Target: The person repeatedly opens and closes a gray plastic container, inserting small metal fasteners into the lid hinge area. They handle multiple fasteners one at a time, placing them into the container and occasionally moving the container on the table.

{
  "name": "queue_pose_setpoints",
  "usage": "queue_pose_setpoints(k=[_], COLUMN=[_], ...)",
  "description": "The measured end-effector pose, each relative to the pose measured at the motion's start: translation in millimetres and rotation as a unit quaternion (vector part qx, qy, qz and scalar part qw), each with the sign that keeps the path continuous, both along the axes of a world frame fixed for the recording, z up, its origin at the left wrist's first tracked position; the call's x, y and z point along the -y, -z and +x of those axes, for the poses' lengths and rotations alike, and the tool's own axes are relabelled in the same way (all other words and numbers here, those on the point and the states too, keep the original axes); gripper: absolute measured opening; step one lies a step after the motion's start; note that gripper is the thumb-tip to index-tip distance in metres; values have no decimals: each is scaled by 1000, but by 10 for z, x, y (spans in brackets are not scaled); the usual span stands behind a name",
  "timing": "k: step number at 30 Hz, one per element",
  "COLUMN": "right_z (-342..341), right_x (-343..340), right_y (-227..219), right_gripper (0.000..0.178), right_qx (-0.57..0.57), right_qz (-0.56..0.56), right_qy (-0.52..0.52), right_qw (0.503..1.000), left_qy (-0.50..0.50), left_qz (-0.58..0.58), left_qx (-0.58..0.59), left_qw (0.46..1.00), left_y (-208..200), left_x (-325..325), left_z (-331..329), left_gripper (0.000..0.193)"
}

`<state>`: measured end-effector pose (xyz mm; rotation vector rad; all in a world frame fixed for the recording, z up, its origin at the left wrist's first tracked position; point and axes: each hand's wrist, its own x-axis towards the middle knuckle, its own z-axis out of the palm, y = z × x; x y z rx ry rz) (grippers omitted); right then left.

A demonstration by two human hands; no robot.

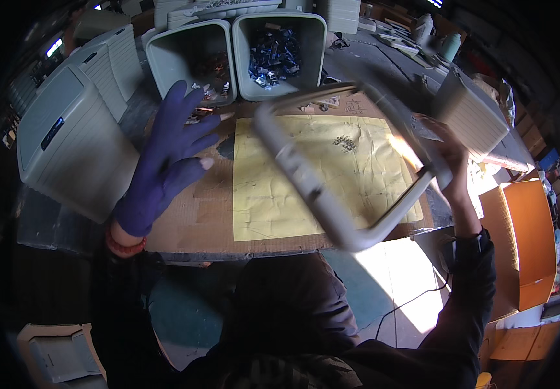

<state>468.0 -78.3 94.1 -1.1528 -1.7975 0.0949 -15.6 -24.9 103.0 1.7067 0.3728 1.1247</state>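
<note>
My right hand (447, 152) grips the right side of a pale grey plastic frame (298, 174), a rounded rectangle with an open middle. It is held tilted above a yellow sheet (264, 207) and blurs slightly. My left hand (166, 159), in a purple glove with some bare fingertips, is raised with its fingers spread and holds nothing. It is left of the sheet, in front of a grey bin (157, 55) with small metal parts inside. On the sheet lies a little pile of small dark pieces (345, 144).
A second grey bin (317, 45) holds many shiny bluish parts. Grey plastic lidded housings (53, 123) stand at the left. Another grey housing (471, 113) is at the right, with an orange-brown carton (529, 233) below it. Brown cardboard (192, 223) lies under the sheet.
</note>
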Motion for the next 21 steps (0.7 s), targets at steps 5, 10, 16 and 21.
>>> queue_pose_setpoints(k=[5,10,16,21], right_z=[-883,-934,-474,-418], right_x=[-210,-892,-1535,-1653], right_y=[127,519,725,824], right_gripper=[43,31,18,17], right_qx=[-3,-129,311,278], right_qz=[-173,-233,-89,-181], right_qy=[-210,-174,-106,-121], right_qw=[962,948,940,936], left_qy=[-61,-133,-317,-359], left_qz=[306,89,189,270], left_qx=[-352,-195,-151,-175], left_qw=[883,968,917,876], left_y=[124,374,652,891], left_x=[-189,-166,-276,-376], left_z=[105,65,22,-26], left_gripper=[87,21,16,13])
